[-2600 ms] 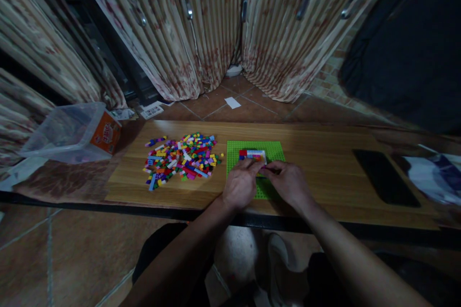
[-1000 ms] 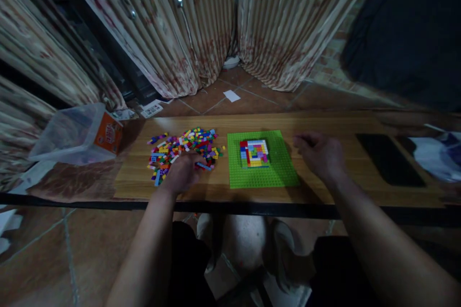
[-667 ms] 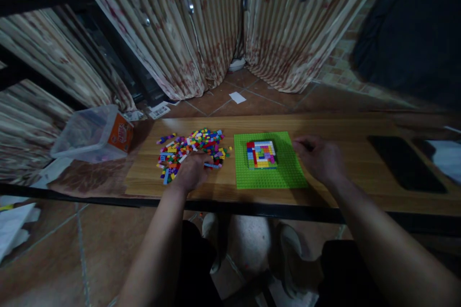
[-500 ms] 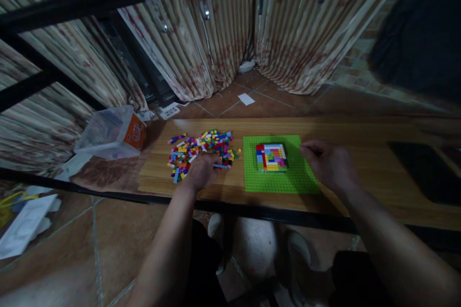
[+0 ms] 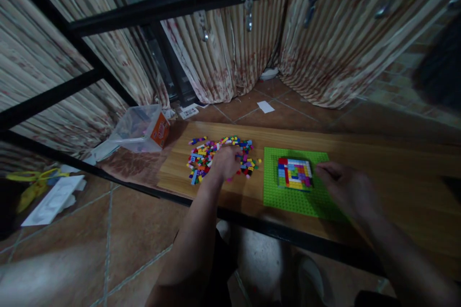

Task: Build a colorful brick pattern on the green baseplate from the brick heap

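Observation:
A pile of small coloured bricks lies on the wooden table. My left hand rests on the pile's right part with its fingers curled down into the bricks; whether it holds one is hidden. To the right lies a green baseplate carrying a small square panel of mixed-colour bricks. My right hand sits at the plate's right edge, just beside the panel, with fingers bent and blurred.
A clear plastic tub with an orange label lies tipped at the table's left end. Striped curtains hang behind. Black frame bars cross the upper left. White and yellow items lie on the tiled floor at left.
Both hands left the brick panel. The left hand went to the loose pile and moved deeper into it; the right hand drew to the plate's right edge. The view swung left.

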Demonstrator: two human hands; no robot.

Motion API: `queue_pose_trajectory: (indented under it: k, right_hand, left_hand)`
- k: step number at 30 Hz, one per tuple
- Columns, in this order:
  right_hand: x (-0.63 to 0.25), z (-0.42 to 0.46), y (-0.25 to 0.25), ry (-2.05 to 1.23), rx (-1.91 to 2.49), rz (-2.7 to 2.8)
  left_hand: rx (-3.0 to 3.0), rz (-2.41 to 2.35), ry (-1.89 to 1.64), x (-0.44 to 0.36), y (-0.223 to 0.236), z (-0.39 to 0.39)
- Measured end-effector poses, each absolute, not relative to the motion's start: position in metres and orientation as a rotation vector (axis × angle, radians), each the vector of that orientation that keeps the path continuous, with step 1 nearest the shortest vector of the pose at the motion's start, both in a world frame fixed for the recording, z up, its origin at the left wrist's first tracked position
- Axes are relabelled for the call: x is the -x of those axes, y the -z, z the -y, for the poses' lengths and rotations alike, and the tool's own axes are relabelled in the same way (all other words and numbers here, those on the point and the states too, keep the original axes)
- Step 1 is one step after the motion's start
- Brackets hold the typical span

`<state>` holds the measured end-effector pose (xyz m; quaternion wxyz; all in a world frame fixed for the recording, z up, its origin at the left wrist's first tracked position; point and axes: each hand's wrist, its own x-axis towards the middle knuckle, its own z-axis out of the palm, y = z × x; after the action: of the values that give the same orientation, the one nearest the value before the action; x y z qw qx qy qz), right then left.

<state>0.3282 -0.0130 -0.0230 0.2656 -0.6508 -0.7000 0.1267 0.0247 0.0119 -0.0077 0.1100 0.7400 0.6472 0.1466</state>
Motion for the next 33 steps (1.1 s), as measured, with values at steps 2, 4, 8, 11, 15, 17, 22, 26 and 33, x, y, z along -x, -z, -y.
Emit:
queue_pose_trajectory:
  k: [2,4,8,11,15,17,22,26,33]
  right_hand:
    - [-0.326,0.012,0.025,-0.36,1.755,1.899]
    - [-0.324,0.012,0.026,-0.355,1.744,1.899]
    - [-0.321,0.012,0.027,-0.349,1.712,1.909]
    - [-0.319,0.012,0.026,-0.375,1.736,1.903]
    - [-0.318,0.013,0.026,-0.373,1.74,1.915]
    - [-0.317,0.014,0.026,-0.372,1.718,1.922]
    - [-0.313,0.013,0.027,-0.425,1.695,1.911]
    - [-0.314,0.012,0.023,-0.42,1.726,1.894]
    - [-0.335,0.003,0.013,-0.371,1.745,1.783]
  left_hand:
    - [-2.187,-1.834,-0.393,-0.032,0.008,-0.012]
    - [-2.196,-1.806,-0.349,-0.039,0.008,-0.011]
    - [-2.22,-1.831,-0.282,-0.047,0.01,-0.007]
    - [-2.206,-1.886,-0.301,-0.046,0.014,-0.007]
    - [-2.192,-1.932,-0.282,-0.041,0.015,-0.01]
    - [-2.191,-1.955,-0.27,-0.04,0.014,-0.011]
    - [-2.184,-2.039,-0.258,-0.045,0.013,-0.011]
    - [-2.221,-2.021,-0.277,-0.048,0.017,-0.013]
    - [-2.199,-1.995,-0.246,-0.046,0.017,-0.021]
